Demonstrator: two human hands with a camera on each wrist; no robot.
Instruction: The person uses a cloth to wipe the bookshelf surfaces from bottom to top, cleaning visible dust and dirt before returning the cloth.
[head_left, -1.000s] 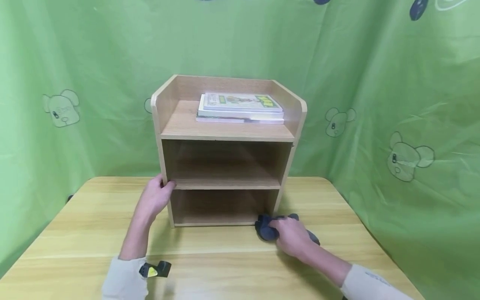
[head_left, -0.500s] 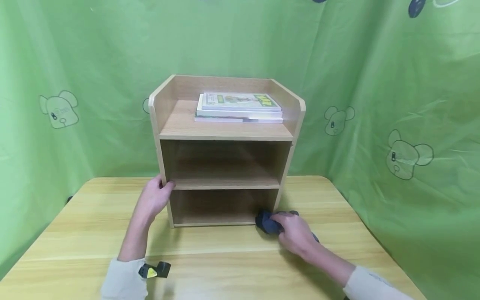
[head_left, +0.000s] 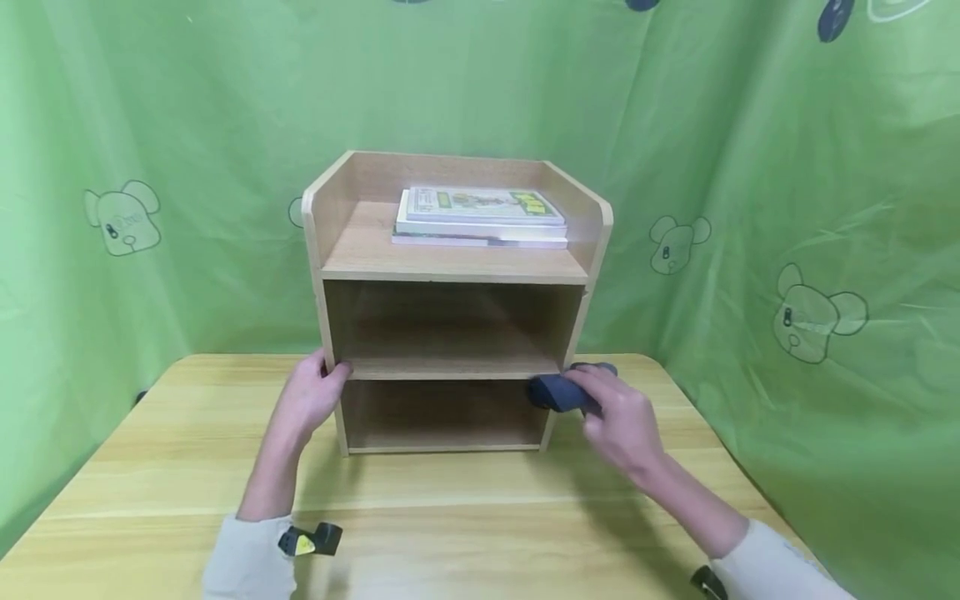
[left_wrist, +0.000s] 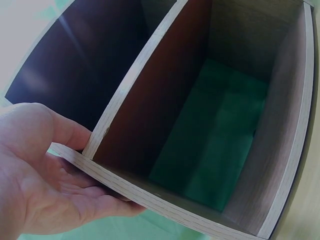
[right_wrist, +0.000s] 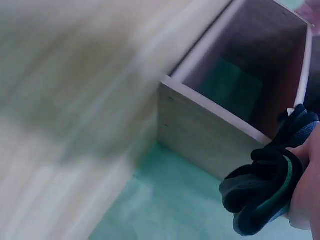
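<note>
A small wooden shelf unit (head_left: 450,373) stands upright on the table, with two open compartments below its top tray. My left hand (head_left: 309,396) grips its left side panel at the middle board; in the left wrist view the thumb is inside and the fingers (left_wrist: 107,206) lie along the outer face. A bunched dark blue cloth (head_left: 558,392) is in my right hand (head_left: 624,425), against the front edge of the right side panel at about middle-board height. Folds of the dark cloth (right_wrist: 260,187) hang out of the hand in the right wrist view.
A stack of several books (head_left: 480,218) lies on the top tray, toward its right. The wood-grain table (head_left: 435,533) extends around the unit. A green curtain (head_left: 480,92) with bear-head drawings hangs behind and at both sides.
My right hand has lifted the dark blue cloth from the foot of the right side panel up to middle-board height. The left hand and the shelf unit have stayed in place.
</note>
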